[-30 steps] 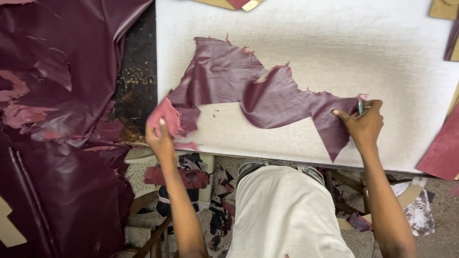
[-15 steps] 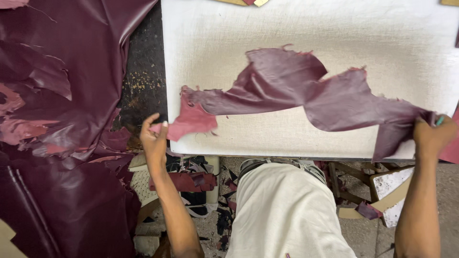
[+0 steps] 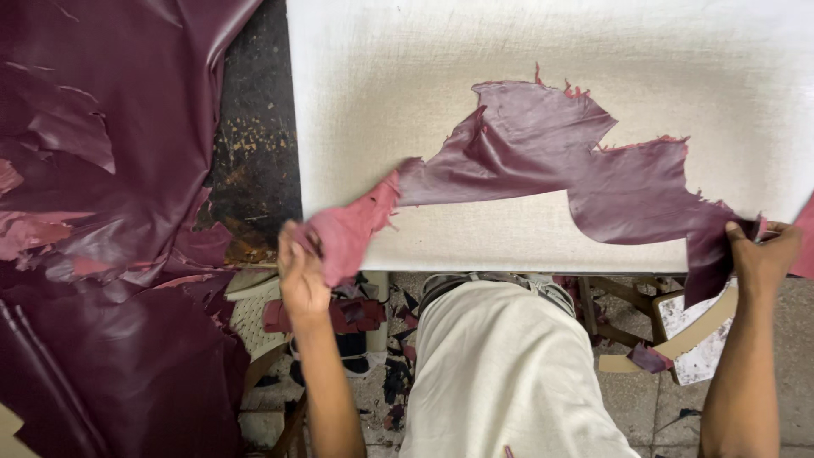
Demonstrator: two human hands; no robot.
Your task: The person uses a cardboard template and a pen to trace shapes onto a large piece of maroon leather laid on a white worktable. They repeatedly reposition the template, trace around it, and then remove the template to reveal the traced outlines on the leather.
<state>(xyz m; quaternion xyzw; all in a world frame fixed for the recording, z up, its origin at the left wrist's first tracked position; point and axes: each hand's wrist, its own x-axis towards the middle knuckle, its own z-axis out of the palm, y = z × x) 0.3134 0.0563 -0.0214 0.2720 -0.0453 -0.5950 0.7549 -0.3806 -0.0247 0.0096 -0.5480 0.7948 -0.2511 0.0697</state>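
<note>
A ragged maroon leather piece [image 3: 551, 165] lies stretched across the white cutting board [image 3: 424, 85]. My left hand [image 3: 301, 271] grips its left end, where the pink underside is folded over past the board's near left corner. Its right end is pinched by my right hand [image 3: 763, 254] at the board's near right edge. The leather is pulled fairly taut between both hands, with a fold bunched up near its middle.
Large dark maroon hides [image 3: 102, 212] are piled on the left beside a dark worn surface [image 3: 254, 144]. Leather scraps [image 3: 356, 314] and offcuts litter the floor below the board. My white-trousered legs [image 3: 509, 382] are under the near edge.
Both hands have drawn the leather piece rightward and toward the near edge, spreading it flatter. The view has shifted, so the board fills more of the frame.
</note>
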